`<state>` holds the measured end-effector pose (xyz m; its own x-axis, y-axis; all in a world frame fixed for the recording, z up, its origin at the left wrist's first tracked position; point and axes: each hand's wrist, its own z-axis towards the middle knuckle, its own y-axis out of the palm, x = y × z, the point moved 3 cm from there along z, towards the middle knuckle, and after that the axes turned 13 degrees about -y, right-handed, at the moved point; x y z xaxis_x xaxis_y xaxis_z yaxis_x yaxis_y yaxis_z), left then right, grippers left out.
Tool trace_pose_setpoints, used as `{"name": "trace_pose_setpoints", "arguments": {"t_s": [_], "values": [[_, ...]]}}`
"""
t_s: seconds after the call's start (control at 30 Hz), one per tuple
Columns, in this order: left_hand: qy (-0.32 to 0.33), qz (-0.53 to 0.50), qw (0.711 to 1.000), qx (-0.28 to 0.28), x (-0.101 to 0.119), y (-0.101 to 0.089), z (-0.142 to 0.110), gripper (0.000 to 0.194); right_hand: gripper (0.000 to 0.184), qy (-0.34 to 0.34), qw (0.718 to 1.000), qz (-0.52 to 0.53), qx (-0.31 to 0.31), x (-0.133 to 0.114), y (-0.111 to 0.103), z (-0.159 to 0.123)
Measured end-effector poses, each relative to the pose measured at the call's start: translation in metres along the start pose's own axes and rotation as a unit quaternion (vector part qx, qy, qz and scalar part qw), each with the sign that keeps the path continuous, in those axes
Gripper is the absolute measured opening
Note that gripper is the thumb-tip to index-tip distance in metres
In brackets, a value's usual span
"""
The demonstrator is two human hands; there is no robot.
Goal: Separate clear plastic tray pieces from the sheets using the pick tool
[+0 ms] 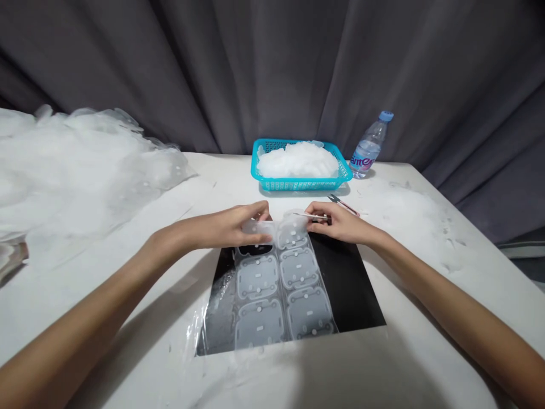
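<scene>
A clear plastic sheet with rows of frosted, rounded-square pieces lies over a black mat. My left hand is at the sheet's far left, its thumb and fingers closed on a frosted film piece; bare black shows just below it. Between the fingers of my right hand is a thin, pointed metal tool, its tip directed left. Those fingertips also touch the edge of the far right frosted piece. Whether that piece is loose from the sheet, I cannot tell.
Behind the hands stands a turquoise basket of white film pieces. Beside it is a water bottle. Small dark-bladed snips lie beyond my right hand. A large translucent pile covers the left; a grey curtain hangs behind the white table.
</scene>
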<state>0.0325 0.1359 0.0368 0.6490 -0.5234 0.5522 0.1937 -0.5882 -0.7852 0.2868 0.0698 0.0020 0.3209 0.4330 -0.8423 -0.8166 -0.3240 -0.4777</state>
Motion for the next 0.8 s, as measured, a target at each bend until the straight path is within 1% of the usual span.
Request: {"name": "trace_pose_setpoints", "arguments": {"t_s": [0.1, 0.17, 0.2, 0.27, 0.37, 0.43, 0.53, 0.6, 0.67, 0.73, 0.8], "values": [[-0.039, -0.016, 0.999, 0.004, -0.007, -0.001, -0.001, 0.049, 0.016, -0.015, 0.998, -0.058, -0.013, -0.011, -0.003, -0.004], [-0.063, -0.031, 0.997, -0.006, -0.009, -0.001, -0.001, 0.06, 0.016, -0.021, 0.996, -0.082, -0.026, -0.015, -0.004, -0.006], [-0.077, -0.03, 0.996, -0.016, -0.01, -0.002, -0.001, 0.062, 0.016, -0.023, 0.995, -0.092, -0.028, -0.016, -0.005, -0.007], [-0.087, -0.016, 0.996, -0.028, -0.011, -0.002, -0.001, 0.058, 0.018, -0.024, 0.993, -0.117, -0.019, -0.015, -0.009, -0.008], [-0.068, -0.01, 0.997, -0.04, -0.008, -0.004, -0.002, 0.052, 0.019, -0.032, 0.989, -0.146, -0.007, -0.013, -0.016, -0.01], [-0.064, -0.018, 0.997, -0.048, -0.006, -0.006, -0.005, 0.051, 0.019, -0.04, 0.987, -0.153, -0.001, -0.015, -0.022, -0.011], [-0.078, -0.024, 0.995, -0.065, -0.001, -0.008, -0.01, 0.052, 0.019, -0.055, 0.985, -0.161, 0.021, -0.02, -0.028, -0.012], [-0.091, -0.041, 0.991, -0.084, 0.003, -0.008, -0.012, 0.053, 0.019, -0.063, 0.983, -0.167, 0.036, -0.024, -0.031, -0.013], [-0.093, -0.06, 0.988, -0.107, 0.005, -0.008, -0.013, 0.053, 0.02, -0.067, 0.982, -0.171, 0.038, -0.026, -0.031, -0.013], [-0.068, -0.072, 0.988, -0.115, 0.006, -0.007, -0.012, 0.05, 0.021, -0.065, 0.983, -0.169, 0.028, -0.026, -0.03, -0.013], [-0.028, -0.073, 0.992, -0.102, 0.008, -0.007, -0.011, 0.044, 0.022, -0.056, 0.985, -0.162, 0.009, -0.025, -0.028, -0.014]]}}
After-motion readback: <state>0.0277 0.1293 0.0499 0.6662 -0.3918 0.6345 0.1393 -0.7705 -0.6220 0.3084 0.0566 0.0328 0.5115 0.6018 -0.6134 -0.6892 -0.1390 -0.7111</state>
